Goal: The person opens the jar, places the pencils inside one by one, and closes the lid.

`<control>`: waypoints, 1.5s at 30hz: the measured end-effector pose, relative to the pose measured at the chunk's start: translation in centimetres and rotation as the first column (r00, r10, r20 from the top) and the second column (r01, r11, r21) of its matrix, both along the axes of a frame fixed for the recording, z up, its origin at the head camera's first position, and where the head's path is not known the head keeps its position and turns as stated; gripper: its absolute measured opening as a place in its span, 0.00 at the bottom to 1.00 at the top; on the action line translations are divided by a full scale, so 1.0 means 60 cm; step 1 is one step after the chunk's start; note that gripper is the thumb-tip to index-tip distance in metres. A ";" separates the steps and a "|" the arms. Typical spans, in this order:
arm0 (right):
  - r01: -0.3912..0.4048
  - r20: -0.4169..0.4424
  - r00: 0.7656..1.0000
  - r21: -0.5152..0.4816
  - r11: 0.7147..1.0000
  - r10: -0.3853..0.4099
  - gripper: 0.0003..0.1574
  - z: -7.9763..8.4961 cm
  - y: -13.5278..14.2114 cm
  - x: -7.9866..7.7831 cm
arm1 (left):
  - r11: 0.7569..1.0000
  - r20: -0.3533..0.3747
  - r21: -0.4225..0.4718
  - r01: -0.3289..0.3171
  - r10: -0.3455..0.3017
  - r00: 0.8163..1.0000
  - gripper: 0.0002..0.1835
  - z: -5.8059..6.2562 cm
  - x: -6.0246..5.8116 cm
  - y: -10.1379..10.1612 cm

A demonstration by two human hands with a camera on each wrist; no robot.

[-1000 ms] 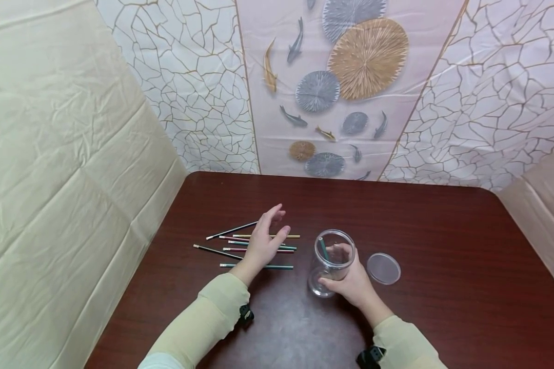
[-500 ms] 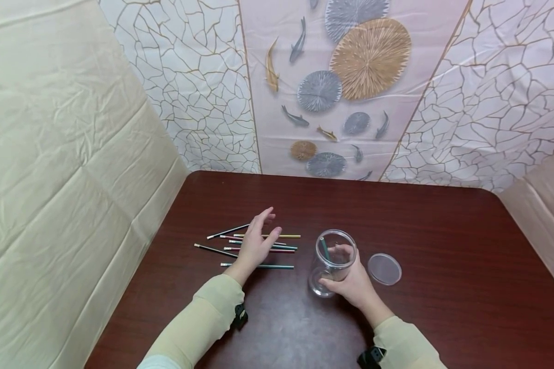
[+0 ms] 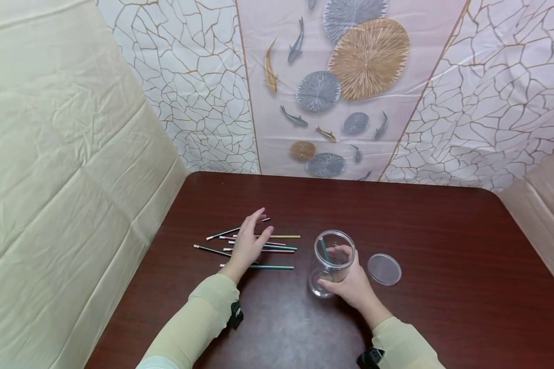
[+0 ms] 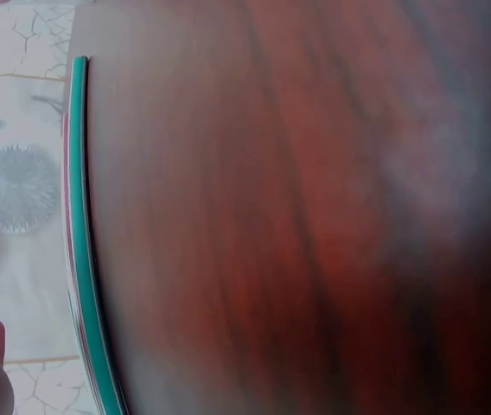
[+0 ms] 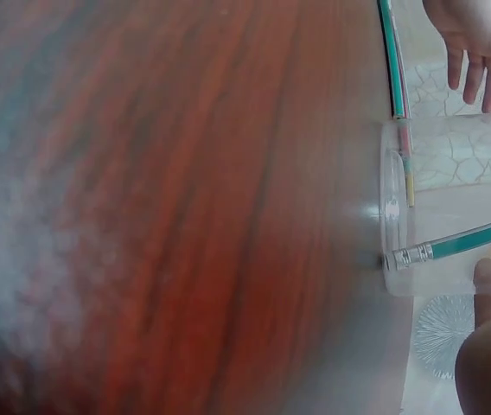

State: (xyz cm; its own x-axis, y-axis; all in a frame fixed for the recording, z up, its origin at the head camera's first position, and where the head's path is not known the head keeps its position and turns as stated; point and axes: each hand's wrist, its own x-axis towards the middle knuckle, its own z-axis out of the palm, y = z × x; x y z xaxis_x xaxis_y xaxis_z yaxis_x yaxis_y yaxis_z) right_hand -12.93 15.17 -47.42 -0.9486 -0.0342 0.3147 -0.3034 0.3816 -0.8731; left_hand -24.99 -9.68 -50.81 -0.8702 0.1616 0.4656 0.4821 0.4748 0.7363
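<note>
My right hand (image 3: pixel 351 279) grips a clear jar (image 3: pixel 320 277) that stands upright and lidless on the table. Inside the jar leans one green pencil (image 5: pixel 475 239), its eraser end down at the jar's bottom in the right wrist view. Over a loose group of pencils hovers my left hand (image 3: pixel 246 246), fingers extended, holding nothing. Among those pencils are a green pencil (image 3: pixel 277 267) nearest me, a yellow pencil (image 3: pixel 286 237) farther back and a black pencil (image 3: pixel 210 249) to the left. The left hand hides the middle of several of them.
A round clear lid (image 3: pixel 384 269) lies flat just right of the jar. The dark red-brown table (image 3: pixel 443 230) runs back to a patterned cloth (image 3: pixel 323 128). A cream cloth (image 3: pixel 83 179) hangs along the left side.
My left hand has moved left over the pencils, uncovering more of their right ends. The right hand and the jar have stayed in place.
</note>
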 end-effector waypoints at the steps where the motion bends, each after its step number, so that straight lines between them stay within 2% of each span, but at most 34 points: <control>1: 0.003 0.004 1.000 0.011 1.000 -0.003 0.51 0.001 0.000 0.000 | 1.000 0.005 -0.008 -0.007 0.007 1.000 0.27 -0.001 -0.001 -0.001; 4: 0.009 0.020 1.000 0.033 0.999 -0.010 0.51 0.002 0.000 0.001 | 0.999 0.023 -0.042 -0.032 0.033 0.999 0.27 -0.001 -0.006 -0.007; 9: 0.006 0.027 1.000 0.016 1.000 -0.007 0.51 -0.002 0.001 0.001 | 0.994 0.054 -0.082 -0.068 0.073 0.996 0.27 -0.002 -0.017 -0.018; 13: -0.009 0.014 1.000 -0.006 1.000 0.009 0.51 -0.006 0.003 -0.002 | 0.991 0.040 -0.092 -0.102 0.106 0.994 0.26 -0.007 -0.026 -0.028; 18: -0.004 0.020 1.000 0.013 1.000 0.004 0.50 -0.005 0.003 -0.002 | 0.983 0.031 -0.124 -0.133 0.138 0.990 0.25 -0.018 -0.038 -0.041; 23: -0.010 0.019 1.000 0.005 1.000 0.010 0.50 -0.006 0.003 -0.003 | 0.977 0.078 -0.142 -0.161 0.173 0.982 0.25 -0.025 -0.046 -0.053; 37: -0.013 0.041 0.999 -0.004 1.000 0.013 0.50 -0.008 0.002 -0.005 | 0.960 0.132 -0.220 -0.173 0.205 0.970 0.24 -0.042 -0.062 -0.063; 45: -0.041 0.062 0.997 -0.100 0.994 0.047 0.48 -0.015 0.000 -0.006 | 0.946 0.177 -0.284 -0.157 0.213 0.961 0.25 -0.046 -0.069 -0.062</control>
State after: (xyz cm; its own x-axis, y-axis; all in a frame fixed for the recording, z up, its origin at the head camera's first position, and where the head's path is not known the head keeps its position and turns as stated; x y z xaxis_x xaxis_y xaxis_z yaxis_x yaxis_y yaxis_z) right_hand -13.26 15.19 -48.34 -0.9652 -0.0480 0.2571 -0.2601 0.2803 -0.9240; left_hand -29.12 -13.37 -53.59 -0.9677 0.0815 0.2384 0.2204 0.7325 0.6441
